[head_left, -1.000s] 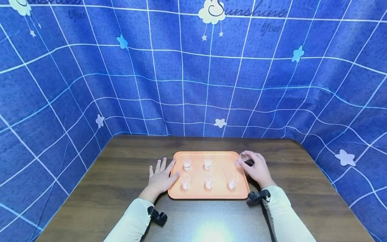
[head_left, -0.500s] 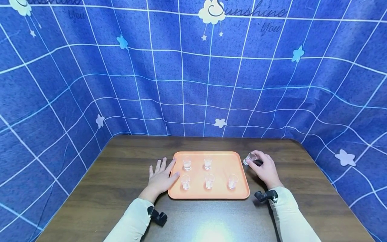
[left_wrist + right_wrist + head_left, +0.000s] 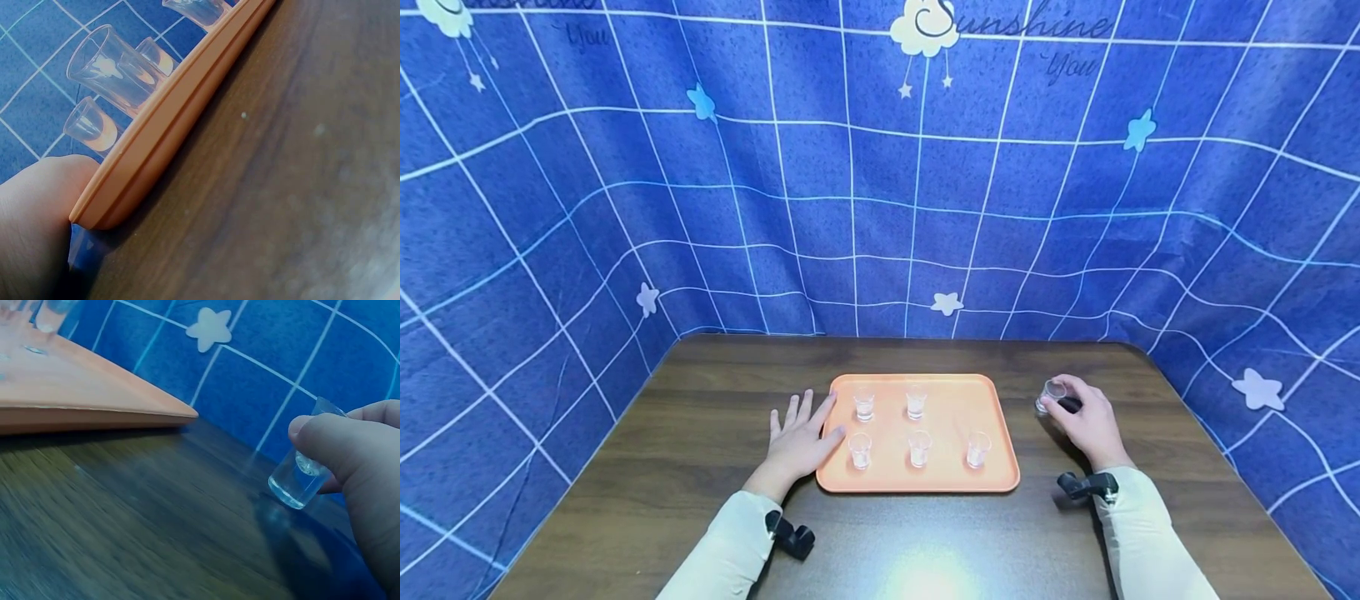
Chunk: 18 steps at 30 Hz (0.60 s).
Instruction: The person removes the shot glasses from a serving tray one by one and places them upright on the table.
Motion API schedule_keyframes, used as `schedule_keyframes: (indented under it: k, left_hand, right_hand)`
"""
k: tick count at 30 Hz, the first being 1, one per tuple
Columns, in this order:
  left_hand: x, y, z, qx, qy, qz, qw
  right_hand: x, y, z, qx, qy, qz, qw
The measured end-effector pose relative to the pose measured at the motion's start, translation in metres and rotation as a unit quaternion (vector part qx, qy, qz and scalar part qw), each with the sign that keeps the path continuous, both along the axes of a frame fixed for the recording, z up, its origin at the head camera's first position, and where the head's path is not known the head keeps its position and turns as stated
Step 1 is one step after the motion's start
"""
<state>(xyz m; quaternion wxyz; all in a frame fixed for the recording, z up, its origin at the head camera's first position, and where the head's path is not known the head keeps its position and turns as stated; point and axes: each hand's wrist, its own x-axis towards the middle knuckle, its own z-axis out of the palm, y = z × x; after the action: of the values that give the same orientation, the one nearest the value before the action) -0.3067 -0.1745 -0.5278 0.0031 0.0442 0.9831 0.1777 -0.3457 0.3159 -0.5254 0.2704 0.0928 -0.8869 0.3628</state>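
Note:
Between thumb and fingers, my right hand point(image 3: 1092, 423) pinches a small clear shot glass point(image 3: 1051, 395) to the right of the tray. The right wrist view shows this shot glass point(image 3: 299, 478) tilted just over the wood, its thick base downward. My left hand point(image 3: 797, 450) lies with fingers spread at the left edge of the orange tray point(image 3: 951, 479), the thumb over its rim. Several similar glasses stand upright on the tray: two at the back and three in front, such as the front right glass point(image 3: 977, 450). In the left wrist view the thumb point(image 3: 53, 187) touches the tray's edge.
The dark wooden table point(image 3: 715, 375) extends around the tray on all sides. Behind it and at both sides hangs a blue curtain point(image 3: 880, 225) with white grid lines and stars. Black camera mounts point(image 3: 790, 535) sit on both wrists.
My right hand has carried the shot glass from the tray's back right corner out to the right, over the table. The left hand and the other glasses have stayed in place.

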Motion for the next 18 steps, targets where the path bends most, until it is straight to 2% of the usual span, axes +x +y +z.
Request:
schedule_keyframes:
  k: [18]
  left_hand:
    - [-0.001,-0.001,-0.002,0.001,0.008,-0.002,1.0000]
  right_hand:
    - [0.008,0.033,0.003,0.015,-0.015,-0.038,0.9991]
